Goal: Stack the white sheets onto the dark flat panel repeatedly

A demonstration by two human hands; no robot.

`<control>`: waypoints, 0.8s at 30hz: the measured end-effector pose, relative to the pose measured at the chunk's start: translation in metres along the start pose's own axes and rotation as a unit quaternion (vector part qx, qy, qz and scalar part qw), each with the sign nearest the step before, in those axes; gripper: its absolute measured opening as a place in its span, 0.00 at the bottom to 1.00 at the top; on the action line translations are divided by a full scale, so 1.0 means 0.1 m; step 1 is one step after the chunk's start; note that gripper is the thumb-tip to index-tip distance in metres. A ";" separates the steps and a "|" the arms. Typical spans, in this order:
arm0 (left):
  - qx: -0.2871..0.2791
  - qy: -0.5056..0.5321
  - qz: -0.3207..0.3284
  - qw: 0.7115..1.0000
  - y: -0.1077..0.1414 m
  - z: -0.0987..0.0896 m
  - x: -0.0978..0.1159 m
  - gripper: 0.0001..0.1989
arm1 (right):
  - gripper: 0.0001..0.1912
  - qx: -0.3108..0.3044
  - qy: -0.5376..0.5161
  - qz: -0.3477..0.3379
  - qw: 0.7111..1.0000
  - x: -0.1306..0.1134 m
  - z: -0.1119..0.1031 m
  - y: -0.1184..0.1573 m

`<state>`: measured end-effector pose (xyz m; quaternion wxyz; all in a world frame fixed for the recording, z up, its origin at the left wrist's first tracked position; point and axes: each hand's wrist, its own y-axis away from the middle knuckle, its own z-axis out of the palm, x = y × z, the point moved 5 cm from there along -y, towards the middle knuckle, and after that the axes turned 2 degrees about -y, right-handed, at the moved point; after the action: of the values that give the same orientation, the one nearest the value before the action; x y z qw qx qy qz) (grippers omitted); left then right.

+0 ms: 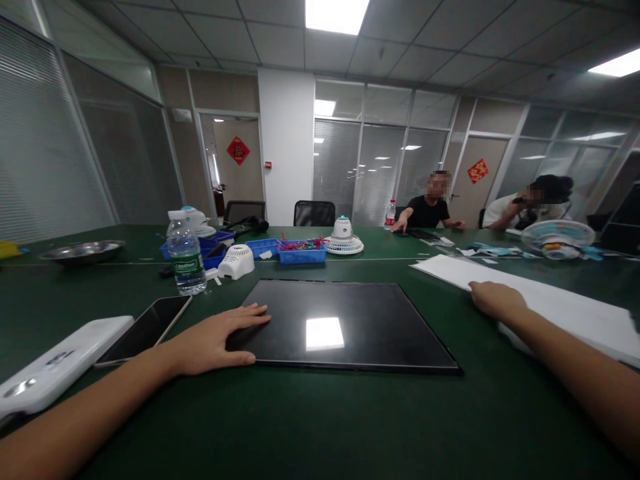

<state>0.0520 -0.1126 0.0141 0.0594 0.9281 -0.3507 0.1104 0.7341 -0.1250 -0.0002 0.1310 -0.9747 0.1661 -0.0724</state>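
Observation:
A flat black screen panel [370, 320] lies glossy side up on the green table, with a ceiling light mirrored in it. My left hand [215, 340] rests on the panel's left edge, fingers stretched out and spread. To the right, my right hand [497, 300] is closed at the near edge of a white sheet [555, 300]; its fingertips are partly hidden. The sheet is stiff-looking and lies at a slant, and another white edge shows beneath it.
Left of the panel are a dark-screened phone [150, 327], a white handheld device [60, 367] and a water bottle [186, 257]. Behind stand a white housing [237, 262], a blue tray [301, 255] of small coloured parts and a fan base [343, 239]. Two people sit across the table [320, 427].

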 end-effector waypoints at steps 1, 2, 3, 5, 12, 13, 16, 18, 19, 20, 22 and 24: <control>0.005 0.001 -0.007 1.000 0.00 0.00 -0.01 0.39 | 0.15 0.004 0.010 -0.009 1.000 -0.08 -0.02 0.01; 0.010 0.002 -0.014 1.000 -0.01 -0.01 -0.01 0.38 | 0.14 0.008 0.021 -0.015 1.000 -0.15 -0.04 0.03; 0.014 0.001 -0.022 1.000 -0.01 -0.01 -0.02 0.38 | 0.13 0.012 0.030 -0.019 0.999 -0.22 -0.07 0.06; 0.020 -0.005 -0.035 0.999 -0.01 -0.01 -0.03 0.37 | 0.13 0.021 0.047 -0.021 0.998 -0.34 -0.14 0.11; 0.041 -0.042 -0.061 0.996 0.01 0.00 -0.11 0.37 | 0.18 0.089 0.050 -0.033 0.994 -0.87 -0.59 0.37; 0.044 -0.047 -0.066 0.996 0.01 0.00 -0.11 0.37 | 0.18 0.100 0.044 -0.044 0.993 -1.00 -0.66 0.40; 0.049 -0.059 -0.080 0.994 0.03 -0.01 -0.10 0.38 | 0.18 0.120 0.022 -0.103 0.987 -1.47 -0.83 0.55; 0.056 -0.062 -0.078 0.993 0.06 -0.02 -0.09 0.38 | 0.17 0.126 -0.024 -0.174 0.976 -1.84 -0.93 0.71; 0.061 -0.060 -0.074 0.994 0.07 -0.03 -0.08 0.38 | 0.16 0.124 -0.061 -0.220 0.966 -2.03 -0.97 0.81; 0.067 -0.054 -0.072 0.994 0.08 -0.04 -0.08 0.37 | 0.16 0.118 -0.101 -0.267 0.951 -2.21 -1.00 0.92; 0.081 -0.027 -0.082 0.993 0.09 -0.04 -0.11 0.36 | 0.15 0.084 -0.168 -0.358 0.915 -2.53 -1.05 1.16; 0.103 0.006 -0.106 0.989 0.09 -0.04 -0.16 0.36 | 0.15 0.037 -0.205 -0.429 0.879 -2.78 -1.06 1.37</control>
<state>0.0336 -0.1087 0.0139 -0.0231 0.9605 -0.2368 0.1446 0.4132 -0.1788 0.0358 0.1546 -0.9380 -0.3013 0.0742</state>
